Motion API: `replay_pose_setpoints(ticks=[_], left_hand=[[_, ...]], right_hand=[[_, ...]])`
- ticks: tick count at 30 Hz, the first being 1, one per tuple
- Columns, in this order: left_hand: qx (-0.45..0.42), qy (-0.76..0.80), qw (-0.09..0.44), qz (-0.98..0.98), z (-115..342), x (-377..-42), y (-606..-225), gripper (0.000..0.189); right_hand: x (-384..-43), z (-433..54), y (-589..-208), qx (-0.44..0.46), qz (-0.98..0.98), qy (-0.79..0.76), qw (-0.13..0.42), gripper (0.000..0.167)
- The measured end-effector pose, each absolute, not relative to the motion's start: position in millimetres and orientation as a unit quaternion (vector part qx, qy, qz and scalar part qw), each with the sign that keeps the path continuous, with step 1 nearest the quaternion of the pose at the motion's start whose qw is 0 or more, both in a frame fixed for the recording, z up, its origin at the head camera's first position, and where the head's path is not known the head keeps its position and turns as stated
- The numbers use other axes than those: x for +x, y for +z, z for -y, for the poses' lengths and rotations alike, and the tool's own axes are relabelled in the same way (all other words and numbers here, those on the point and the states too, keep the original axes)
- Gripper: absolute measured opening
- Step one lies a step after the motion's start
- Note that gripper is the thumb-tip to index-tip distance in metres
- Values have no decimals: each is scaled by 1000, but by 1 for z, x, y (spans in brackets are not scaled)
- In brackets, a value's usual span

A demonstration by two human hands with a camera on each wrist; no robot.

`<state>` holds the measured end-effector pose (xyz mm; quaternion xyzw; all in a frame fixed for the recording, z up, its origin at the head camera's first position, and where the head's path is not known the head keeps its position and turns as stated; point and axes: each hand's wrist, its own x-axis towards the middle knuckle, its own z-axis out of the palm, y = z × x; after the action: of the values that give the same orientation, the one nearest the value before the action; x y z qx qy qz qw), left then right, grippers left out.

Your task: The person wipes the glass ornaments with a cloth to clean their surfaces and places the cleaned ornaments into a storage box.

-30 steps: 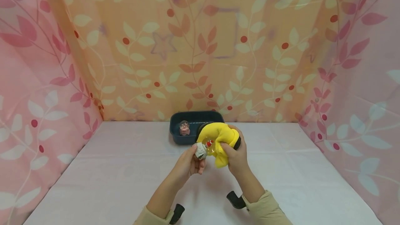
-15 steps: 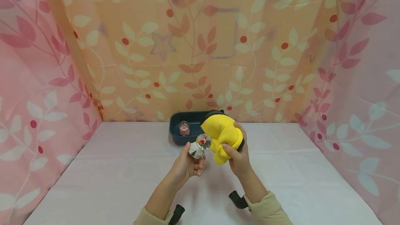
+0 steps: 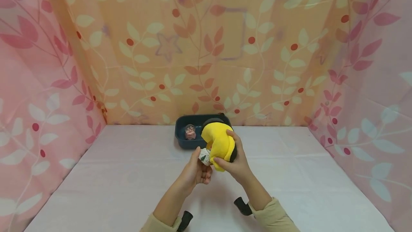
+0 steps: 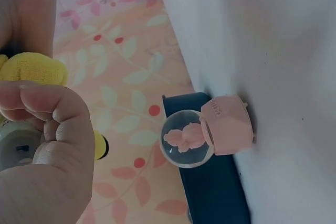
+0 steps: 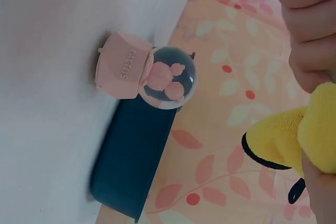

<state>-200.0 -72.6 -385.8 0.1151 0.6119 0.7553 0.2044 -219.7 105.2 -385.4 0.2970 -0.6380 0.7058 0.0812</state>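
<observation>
My left hand (image 3: 195, 169) grips a snow globe (image 3: 204, 156) by its white base with a green tree on it; the left wrist view shows the grey underside. A fuzzy yellow cloth (image 3: 220, 140) with black edging is bunched in my right hand (image 3: 237, 162). The cloth covers the globe's clear dome and presses against it. In the right wrist view the cloth (image 5: 270, 137) hangs down with a small black loop. A pink snow globe (image 4: 230, 126) with raised letters on its base stands on the table in both wrist views; hands and cloth seem to hide it from the head view.
Behind the hands lies a dark blue plastic bin (image 3: 179, 139), with another pinkish snow globe (image 3: 190, 131) inside toward its left. A white cloth covers the table (image 3: 128, 174). Leaf-patterned curtains (image 3: 145, 63) close off the back and both sides.
The cloth swung away to the right, exposing the globe's dome with a red figure inside, then moved back left over it. Both hands keep their hold.
</observation>
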Motion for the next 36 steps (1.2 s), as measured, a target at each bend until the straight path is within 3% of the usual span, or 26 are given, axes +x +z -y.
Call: replay_pose_setpoints(ticks=[8,15,21,27,36], left_hand=[[107,743,191,-632,70,-200,-388,73],[65,744,120,-655,66,-202,-388,69],[75,737,78,-667,65,-201,-388,63],[85,745,86,-656,65,-201,-387,54],[85,774,145,-610,69,-204,-387,53]], right_hand=[[-218,-101,-385,247,645,712,130,78],[-216,-100,-388,214,652,708,165,77],[-217,-99,-387,182,669,703,158,76],[-219,-100,-384,177,659,715,150,77],[-223,-102,-383,172,601,768,140,69]])
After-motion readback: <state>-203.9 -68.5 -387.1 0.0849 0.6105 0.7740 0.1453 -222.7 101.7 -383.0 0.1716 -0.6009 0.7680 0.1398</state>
